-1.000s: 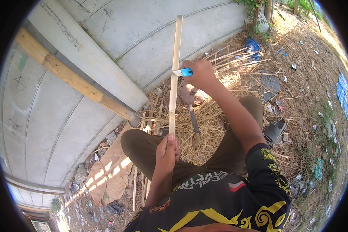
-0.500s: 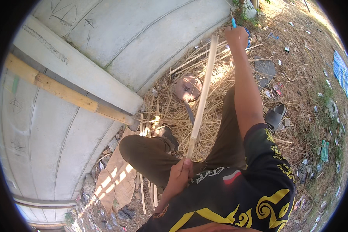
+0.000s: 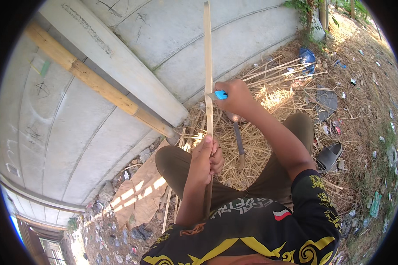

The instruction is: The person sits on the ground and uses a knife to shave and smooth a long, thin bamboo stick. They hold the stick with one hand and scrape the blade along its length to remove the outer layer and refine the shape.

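Observation:
My left hand (image 3: pixel 205 160) is wrapped around a long pale bamboo strip (image 3: pixel 208 53), which stands nearly upright in front of me. The strip's lower end runs down past my wrist toward my lap. In my closed right hand (image 3: pixel 234 96) is a knife with a blue handle (image 3: pixel 221 94). Its short blade lies against the strip's right side, well above my left hand. Past my right forearm, a long dark blade with a wooden handle (image 3: pixel 239 145) lies on the bamboo shavings (image 3: pixel 261 154). A round block (image 3: pixel 232 116) at its far end is mostly hidden by the forearm.
A grey concrete wall (image 3: pixel 252 26) with a post (image 3: pixel 119 62) rises ahead and left, and a bamboo pole (image 3: pixel 97 90) leans there. Split strips (image 3: pixel 278 73) lie far right. A grey sandal (image 3: pixel 329 157) sits right of my knee, flattened cardboard (image 3: pixel 141 194) at left.
My right hand has come back from far right to the strip, bringing the knife blade against it. My left hand has risen from my lap, and the strip now stands straighter and higher.

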A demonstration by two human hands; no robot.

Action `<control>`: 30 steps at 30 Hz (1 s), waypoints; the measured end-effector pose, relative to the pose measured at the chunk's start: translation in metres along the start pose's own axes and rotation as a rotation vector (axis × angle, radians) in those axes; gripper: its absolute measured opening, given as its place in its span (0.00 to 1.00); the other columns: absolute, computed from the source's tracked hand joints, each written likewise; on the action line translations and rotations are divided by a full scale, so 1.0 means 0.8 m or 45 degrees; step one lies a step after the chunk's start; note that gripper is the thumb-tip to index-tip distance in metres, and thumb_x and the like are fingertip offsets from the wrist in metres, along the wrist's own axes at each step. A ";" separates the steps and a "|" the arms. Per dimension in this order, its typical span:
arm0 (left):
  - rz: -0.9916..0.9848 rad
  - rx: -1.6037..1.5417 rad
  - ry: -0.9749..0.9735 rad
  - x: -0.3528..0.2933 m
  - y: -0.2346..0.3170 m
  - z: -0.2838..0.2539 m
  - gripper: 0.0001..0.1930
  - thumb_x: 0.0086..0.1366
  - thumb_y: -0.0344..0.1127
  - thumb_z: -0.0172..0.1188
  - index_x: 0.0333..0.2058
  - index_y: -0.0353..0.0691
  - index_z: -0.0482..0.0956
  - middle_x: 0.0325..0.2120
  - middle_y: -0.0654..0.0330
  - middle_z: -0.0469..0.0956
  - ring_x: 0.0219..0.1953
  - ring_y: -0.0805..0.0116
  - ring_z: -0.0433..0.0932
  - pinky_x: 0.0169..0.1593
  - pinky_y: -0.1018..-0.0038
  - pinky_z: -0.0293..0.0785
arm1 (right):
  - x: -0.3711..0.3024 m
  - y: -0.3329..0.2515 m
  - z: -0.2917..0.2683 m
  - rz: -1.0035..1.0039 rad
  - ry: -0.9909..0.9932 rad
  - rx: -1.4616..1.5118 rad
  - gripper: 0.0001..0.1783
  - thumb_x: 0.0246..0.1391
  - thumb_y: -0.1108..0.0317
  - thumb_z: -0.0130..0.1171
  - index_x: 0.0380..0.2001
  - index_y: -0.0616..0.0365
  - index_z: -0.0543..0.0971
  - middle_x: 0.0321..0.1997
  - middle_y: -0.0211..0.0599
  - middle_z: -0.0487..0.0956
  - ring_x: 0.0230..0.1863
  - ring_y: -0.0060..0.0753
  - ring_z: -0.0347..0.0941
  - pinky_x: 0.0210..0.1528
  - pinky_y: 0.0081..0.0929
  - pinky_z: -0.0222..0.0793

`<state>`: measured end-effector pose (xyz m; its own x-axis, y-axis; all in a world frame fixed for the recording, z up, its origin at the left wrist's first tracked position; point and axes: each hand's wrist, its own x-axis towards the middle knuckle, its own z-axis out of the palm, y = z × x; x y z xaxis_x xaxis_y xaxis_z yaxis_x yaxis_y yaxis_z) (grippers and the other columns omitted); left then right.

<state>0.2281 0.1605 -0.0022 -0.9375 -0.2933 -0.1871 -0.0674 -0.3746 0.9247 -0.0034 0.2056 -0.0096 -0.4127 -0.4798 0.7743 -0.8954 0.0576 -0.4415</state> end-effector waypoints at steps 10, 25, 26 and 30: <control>-0.352 0.122 -0.189 -0.039 -0.044 0.041 0.22 0.78 0.55 0.41 0.28 0.47 0.60 0.16 0.72 0.51 0.17 0.81 0.50 0.21 0.80 0.46 | 0.059 0.054 -0.112 0.986 0.586 0.377 0.11 0.48 0.65 0.61 0.17 0.57 0.78 0.16 0.41 0.76 0.14 0.37 0.70 0.21 0.35 0.65; -0.002 0.202 -0.093 0.015 -0.006 0.032 0.22 0.78 0.55 0.42 0.29 0.45 0.62 0.13 0.71 0.51 0.12 0.82 0.47 0.15 0.80 0.43 | 0.013 0.047 -0.093 0.051 0.199 -0.023 0.06 0.44 0.65 0.65 0.20 0.54 0.80 0.13 0.39 0.72 0.17 0.43 0.71 0.22 0.37 0.65; -0.002 0.191 -0.091 0.012 -0.005 0.036 0.21 0.78 0.53 0.41 0.28 0.45 0.61 0.13 0.70 0.52 0.12 0.82 0.49 0.15 0.80 0.45 | 0.012 0.043 -0.087 0.034 0.157 -0.046 0.05 0.43 0.65 0.66 0.21 0.52 0.81 0.14 0.39 0.73 0.18 0.45 0.73 0.22 0.38 0.66; -0.003 0.185 -0.118 -0.002 -0.009 0.036 0.21 0.79 0.52 0.40 0.28 0.46 0.60 0.13 0.70 0.52 0.13 0.82 0.50 0.15 0.79 0.46 | 0.018 0.032 -0.099 0.061 0.164 -0.155 0.05 0.42 0.64 0.65 0.21 0.51 0.81 0.16 0.39 0.76 0.21 0.46 0.76 0.25 0.40 0.70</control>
<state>0.2202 0.1891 0.0013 -0.9644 -0.2077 -0.1639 -0.1117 -0.2421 0.9638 -0.0456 0.2692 0.0262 -0.4667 -0.3584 0.8086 -0.8844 0.1868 -0.4276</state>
